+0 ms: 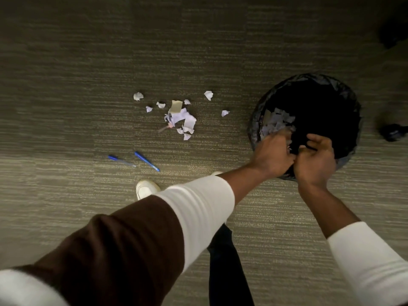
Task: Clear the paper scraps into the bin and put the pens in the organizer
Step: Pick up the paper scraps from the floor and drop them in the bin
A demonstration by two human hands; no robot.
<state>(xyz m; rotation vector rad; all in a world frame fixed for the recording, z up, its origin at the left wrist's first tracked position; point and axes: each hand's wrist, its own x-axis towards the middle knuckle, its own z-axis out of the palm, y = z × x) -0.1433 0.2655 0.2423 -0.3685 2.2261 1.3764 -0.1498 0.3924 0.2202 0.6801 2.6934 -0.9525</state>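
Right now both your hands sit over the near rim of the bin (351,100) — a round one lined with crinkled black plastic. Your left hand (272,154) and right hand (314,161) are touching, fingers curled loosely, and pale torn scraps (276,121) blur just beyond your left fingers, inside the liner; whether you grip any, you cannot tell. On the ribbed grey-green carpet (77,85) to the left lie more paper scraps (184,120) — a torn white heap with a tan piece on its far edge, crumpled bits scattered around it. Two slim blue pens (146,161) lie nearer you and further left, side by side, long axes slanting from far-left to near-right. Your white shoe (146,188) is just near them.
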